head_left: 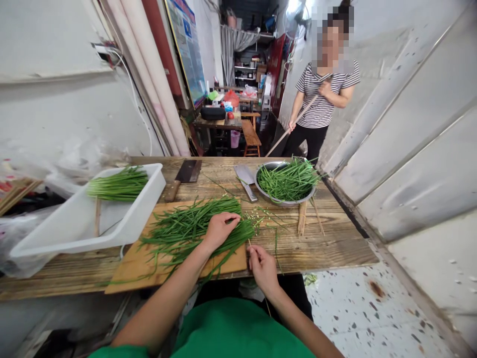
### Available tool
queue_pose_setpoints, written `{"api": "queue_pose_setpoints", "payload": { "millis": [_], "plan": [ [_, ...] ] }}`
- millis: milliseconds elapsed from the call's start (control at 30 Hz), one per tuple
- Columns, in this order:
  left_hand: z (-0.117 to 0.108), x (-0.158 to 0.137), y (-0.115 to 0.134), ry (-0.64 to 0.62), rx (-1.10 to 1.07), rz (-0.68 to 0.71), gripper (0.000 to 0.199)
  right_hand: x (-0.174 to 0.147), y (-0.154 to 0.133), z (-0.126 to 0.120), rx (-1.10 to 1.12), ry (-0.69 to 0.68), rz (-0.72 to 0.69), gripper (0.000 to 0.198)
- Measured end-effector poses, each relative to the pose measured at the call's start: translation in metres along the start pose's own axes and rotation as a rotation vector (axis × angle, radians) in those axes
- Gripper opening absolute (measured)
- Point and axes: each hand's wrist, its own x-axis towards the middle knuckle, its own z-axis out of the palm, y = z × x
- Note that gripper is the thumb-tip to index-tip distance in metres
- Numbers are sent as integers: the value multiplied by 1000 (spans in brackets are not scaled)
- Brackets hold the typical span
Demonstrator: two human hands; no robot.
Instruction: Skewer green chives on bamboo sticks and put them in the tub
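Green shirt cloth lies nearest. Beyond it, the person's right hand pinches a thin stick between thumb and fingers. The left hand, fingers bent toward the thumb, rests on green stems lying across a board; whether it grips any, one cannot tell. Farther off stands a metal bowl.

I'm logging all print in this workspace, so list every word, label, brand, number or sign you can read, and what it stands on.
No text can be read with certainty.
Wall poster: apparent lettering, too small and blurred to read.
Light-coloured cleaver and dark cleaver: no legible marking.
White tray: no legible marking.
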Motion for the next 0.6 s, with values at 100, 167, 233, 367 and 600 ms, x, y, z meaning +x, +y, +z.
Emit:
{"api": "queue_pose_setpoints", "payload": {
  "millis": [100, 167, 233, 367, 600],
  "plan": [
    [-8, 0, 4, -106, 12, 115, 19, 0, -1, 0, 19, -9, -1, 33],
    [-13, -1, 5, -174, 5, 163, 20, -1, 0, 0, 14, -6, -13, 32],
    [-18, -3, 5, -233, 8, 193, 21, -1, 1, 0, 2, 3, -29, 32],
    [-35, -2, 0, -148, 136, 199, 23, -2, 2, 0, -7, -2, -28, 30],
    [-47, 21, -6, -197, 536, 343, 17, -3, 2, 0, -27, 5, -39, 31]
  ]
}}
